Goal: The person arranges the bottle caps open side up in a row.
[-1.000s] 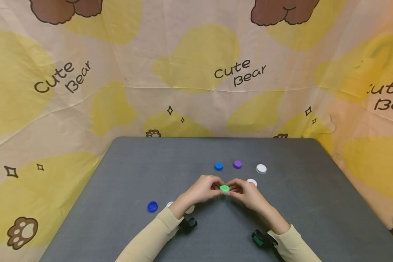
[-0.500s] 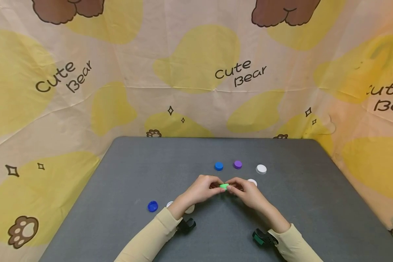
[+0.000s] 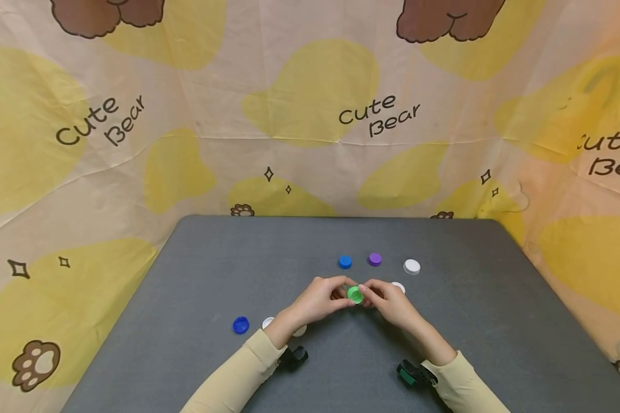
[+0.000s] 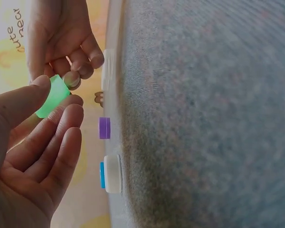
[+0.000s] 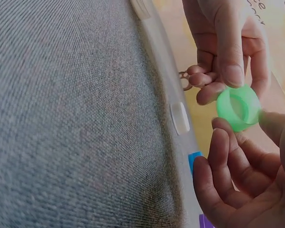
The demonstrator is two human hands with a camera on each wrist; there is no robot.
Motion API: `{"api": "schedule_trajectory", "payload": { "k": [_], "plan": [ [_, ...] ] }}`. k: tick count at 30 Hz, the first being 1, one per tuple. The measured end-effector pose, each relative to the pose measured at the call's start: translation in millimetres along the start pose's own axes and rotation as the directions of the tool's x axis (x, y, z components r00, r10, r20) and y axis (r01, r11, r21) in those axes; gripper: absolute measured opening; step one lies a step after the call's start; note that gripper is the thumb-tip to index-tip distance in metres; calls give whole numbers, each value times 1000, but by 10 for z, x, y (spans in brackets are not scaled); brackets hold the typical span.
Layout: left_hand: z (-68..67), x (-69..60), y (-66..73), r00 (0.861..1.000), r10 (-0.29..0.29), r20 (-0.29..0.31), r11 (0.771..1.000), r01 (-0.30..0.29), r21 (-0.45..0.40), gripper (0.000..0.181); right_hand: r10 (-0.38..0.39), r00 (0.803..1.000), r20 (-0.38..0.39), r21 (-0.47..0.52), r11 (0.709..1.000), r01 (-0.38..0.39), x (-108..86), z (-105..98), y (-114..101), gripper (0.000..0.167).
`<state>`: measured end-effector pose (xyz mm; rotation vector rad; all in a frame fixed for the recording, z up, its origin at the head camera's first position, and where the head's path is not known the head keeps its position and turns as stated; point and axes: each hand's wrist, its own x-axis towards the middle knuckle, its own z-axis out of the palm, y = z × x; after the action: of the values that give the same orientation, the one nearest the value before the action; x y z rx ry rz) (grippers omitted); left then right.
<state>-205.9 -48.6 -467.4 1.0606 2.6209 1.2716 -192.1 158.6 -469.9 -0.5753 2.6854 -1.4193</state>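
Grey table [image 3: 212, 275], printed cloth [image 3: 299, 80] behind; 2 hands [image 3: 316, 299] hold green cap [image 3: 355, 295].

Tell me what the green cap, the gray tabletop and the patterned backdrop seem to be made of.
Green cap: probably smooth, slightly translucent plastic; light seems to glow through its wall.
Gray tabletop: apparently matte fabric; the wrist views show a fine, ribbed grain.
Patterned backdrop: likely printed cloth, mostly matte; creases show, though plastic sheeting is possible.

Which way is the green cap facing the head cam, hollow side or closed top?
Hollow side: in the head view, the green cap shows its rim and recessed interior.
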Motion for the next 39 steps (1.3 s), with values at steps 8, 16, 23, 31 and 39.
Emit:
{"api": "schedule_trajectory", "payload": {
  "k": [8, 16, 23, 31, 39],
  "plan": [
    [3, -22, 4, 999, 37, -11, 999, -37, 0, 29, 66, 998, -16, 5, 998, -66, 7, 33, 0, 34],
    [5, -23, -5, 999, 41, -29, 999, -40, 15, 25, 52, 999, 12, 35, 998, -52, -1, 41, -13, 30],
    [-16, -81, -24, 1000, 0, -29, 1000, 1, 26, 23, 1, 997, 73, 57, 998, -5, -28, 32, -15, 26],
    [-59, -164, -23, 1000, -9, -1, 998, 9, 66, 22, -128, 981, 143, 25, 992, 125, -62, 39, -25, 28],
    [-115, -243, -15, 997, -44, 60, 998, 40, 53, 20, -165, 970, 177, 24, 986, 163, -45, 104, 6, 24]
  ]
}}
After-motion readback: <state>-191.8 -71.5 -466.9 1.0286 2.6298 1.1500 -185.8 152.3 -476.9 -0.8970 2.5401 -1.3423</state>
